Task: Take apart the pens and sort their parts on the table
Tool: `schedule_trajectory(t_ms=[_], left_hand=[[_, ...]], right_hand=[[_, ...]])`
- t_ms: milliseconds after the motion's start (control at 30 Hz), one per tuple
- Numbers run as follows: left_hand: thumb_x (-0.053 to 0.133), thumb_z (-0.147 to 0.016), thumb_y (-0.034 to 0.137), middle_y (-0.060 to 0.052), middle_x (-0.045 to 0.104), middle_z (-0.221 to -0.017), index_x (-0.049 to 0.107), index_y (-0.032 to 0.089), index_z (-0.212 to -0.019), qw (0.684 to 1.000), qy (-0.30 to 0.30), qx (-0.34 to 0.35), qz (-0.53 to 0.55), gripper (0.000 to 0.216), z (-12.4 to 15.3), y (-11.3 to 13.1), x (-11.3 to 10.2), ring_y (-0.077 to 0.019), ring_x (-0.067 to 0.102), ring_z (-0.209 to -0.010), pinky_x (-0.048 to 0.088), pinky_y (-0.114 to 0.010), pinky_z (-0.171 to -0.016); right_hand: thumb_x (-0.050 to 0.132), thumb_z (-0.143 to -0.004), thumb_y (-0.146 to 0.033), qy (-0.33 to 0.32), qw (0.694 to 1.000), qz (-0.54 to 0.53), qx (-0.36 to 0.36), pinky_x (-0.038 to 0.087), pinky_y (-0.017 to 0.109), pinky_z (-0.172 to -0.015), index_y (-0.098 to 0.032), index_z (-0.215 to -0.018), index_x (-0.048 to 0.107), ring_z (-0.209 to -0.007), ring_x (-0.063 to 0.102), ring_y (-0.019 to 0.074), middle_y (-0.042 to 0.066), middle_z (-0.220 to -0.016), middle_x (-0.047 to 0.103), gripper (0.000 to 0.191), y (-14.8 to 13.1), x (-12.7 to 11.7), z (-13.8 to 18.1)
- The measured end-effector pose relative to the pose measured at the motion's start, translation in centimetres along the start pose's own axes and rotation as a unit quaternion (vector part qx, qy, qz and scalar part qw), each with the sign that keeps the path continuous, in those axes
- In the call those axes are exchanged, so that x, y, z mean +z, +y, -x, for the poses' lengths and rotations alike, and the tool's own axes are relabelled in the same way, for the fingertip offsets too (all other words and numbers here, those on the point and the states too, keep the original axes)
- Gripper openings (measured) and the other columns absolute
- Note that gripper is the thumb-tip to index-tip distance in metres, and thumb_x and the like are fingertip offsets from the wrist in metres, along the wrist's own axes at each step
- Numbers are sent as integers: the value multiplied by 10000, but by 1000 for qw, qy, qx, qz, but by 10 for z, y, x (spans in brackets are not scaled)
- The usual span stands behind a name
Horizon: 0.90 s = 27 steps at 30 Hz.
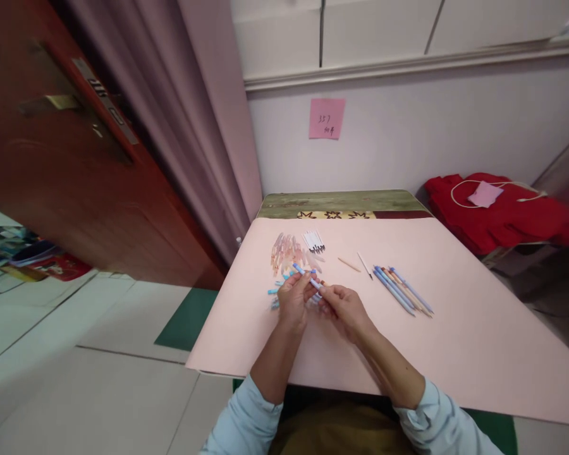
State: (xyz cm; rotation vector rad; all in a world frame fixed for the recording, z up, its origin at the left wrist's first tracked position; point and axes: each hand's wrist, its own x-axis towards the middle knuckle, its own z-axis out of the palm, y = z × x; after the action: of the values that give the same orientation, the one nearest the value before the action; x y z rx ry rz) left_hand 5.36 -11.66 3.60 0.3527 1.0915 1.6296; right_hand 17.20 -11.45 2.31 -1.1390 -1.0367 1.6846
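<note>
One slim, tubular blue pen (315,284) is pinched in the grip of left hand (293,303) and right hand (348,307), over the flat pink counter (459,354); slender pointed pens (398,291) lie right, translucent barrels (283,251) heap far left.

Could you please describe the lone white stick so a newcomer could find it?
On the pink tabletop, look beyond the right hand. Between a pale tapered piece and the row of pens lies the white stick, thin, dark-tipped and apart from the white bundle.
</note>
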Motion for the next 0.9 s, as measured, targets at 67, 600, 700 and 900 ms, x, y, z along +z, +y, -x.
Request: schedule_trajectory(t_ms=[67,600,700,900], left_hand=[[829,-666,247,-86,739,-813,661,107,-842,1000,7,7,10,281,-6,-2,4,-150,699,-689,552,-259,-684],[800,-702,244,-59,717,-798,610,131,-879,995,86,44,-3,282,-27,16,-18,-162,717,-665,588,-260,-629],[783,-694,249,-39,706,-760,611,137,-893,992,96,79,-38,285,-32,17,-23,-160,704,-623,583,-262,-589],[762,-678,254,-27,695,-719,620,136,-882,984,76,130,-96,276,-35,14,-26,-189,718,-669,594,-293,-628]], right_hand=[[817,-626,-506,39,997,37,-64,325,204,-426,-177,-751,599,-475,469,88,-23,-583,588,413,-4,0,-2],[624,-790,-536,93,910,381,-134,343,265,-567,-208,-766,715,-592,542,162,12,-656,665,341,-34,-37,7],[616,-798,-518,135,870,457,-123,316,272,-553,-232,-775,724,-588,556,177,11,-643,672,306,-39,-48,12],[524,-860,-407,147,837,515,-113,315,270,-574,-254,-854,724,-660,605,188,12,-693,697,252,-26,-32,11]])
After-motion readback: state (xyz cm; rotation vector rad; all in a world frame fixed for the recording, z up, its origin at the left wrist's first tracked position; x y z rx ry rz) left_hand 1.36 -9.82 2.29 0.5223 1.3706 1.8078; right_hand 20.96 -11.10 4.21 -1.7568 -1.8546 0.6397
